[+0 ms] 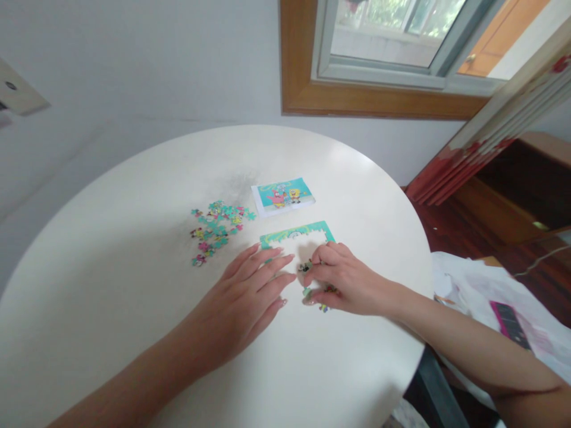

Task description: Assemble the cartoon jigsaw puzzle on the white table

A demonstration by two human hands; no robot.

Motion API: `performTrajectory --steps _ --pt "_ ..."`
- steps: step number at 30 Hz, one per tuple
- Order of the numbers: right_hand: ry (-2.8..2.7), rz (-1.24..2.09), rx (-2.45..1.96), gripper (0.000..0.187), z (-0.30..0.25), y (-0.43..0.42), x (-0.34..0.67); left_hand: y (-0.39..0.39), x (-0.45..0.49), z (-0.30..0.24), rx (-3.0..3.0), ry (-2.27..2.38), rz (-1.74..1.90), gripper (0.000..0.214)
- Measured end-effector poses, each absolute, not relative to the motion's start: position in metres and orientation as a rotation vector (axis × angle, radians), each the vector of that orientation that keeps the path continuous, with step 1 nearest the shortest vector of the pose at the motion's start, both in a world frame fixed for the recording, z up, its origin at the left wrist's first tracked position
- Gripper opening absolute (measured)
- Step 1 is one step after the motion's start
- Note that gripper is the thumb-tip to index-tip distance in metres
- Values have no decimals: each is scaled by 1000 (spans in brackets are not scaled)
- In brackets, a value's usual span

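Observation:
My left hand (243, 297) lies with fingers stretched out on the table, fingertips over the left side of a partly joined jigsaw puzzle (307, 230). Teal top and corner sections of that puzzle show; its left side is partly under my fingers. My right hand (343, 276) is curled at the puzzle's right side, thumb and fingers closing around small puzzle pieces (307, 292). Several of these pieces are partly covered by the hand. Loose puzzle pieces (218, 229) are scattered in a pile to the left. Behind the puzzle lies a picture card (285, 196) with two cartoon figures.
The round white table (111, 333) stands against a wall below a wood-framed window (383, 98). Right of it are a red and white curtain (464, 160), a wooden cabinet (504, 190) and white plastic sheeting (464, 279) with a pink-edged dark object (511, 324).

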State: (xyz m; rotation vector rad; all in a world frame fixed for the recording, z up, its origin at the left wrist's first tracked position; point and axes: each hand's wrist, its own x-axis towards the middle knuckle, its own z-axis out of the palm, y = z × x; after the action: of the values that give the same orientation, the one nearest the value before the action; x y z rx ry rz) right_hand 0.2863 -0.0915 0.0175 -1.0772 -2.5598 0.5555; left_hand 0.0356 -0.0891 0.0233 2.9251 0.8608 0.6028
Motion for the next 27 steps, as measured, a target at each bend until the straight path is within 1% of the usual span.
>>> performTrajectory --steps 6,9,11,14,16,22,27 --pt "-2543 609 -1056 25 17 -90 285 -89 35 22 2921 858 572 27" --pt "-2548 623 -1034 19 17 -90 285 -89 36 19 2907 860 592 27" --pt "-2555 599 -1030 21 17 -90 287 -90 36 18 2900 862 593 27" --pt "-2556 515 -1064 36 17 -90 290 -90 36 17 2902 865 580 28" --pt "-2565 467 -1093 40 16 -91 292 -90 36 17 2907 867 570 29" --pt "-2590 457 -1078 39 16 -97 291 -90 35 20 2907 859 535 28" --pt "-2578 529 -1052 31 16 -100 288 -90 36 20 2913 833 578 27"
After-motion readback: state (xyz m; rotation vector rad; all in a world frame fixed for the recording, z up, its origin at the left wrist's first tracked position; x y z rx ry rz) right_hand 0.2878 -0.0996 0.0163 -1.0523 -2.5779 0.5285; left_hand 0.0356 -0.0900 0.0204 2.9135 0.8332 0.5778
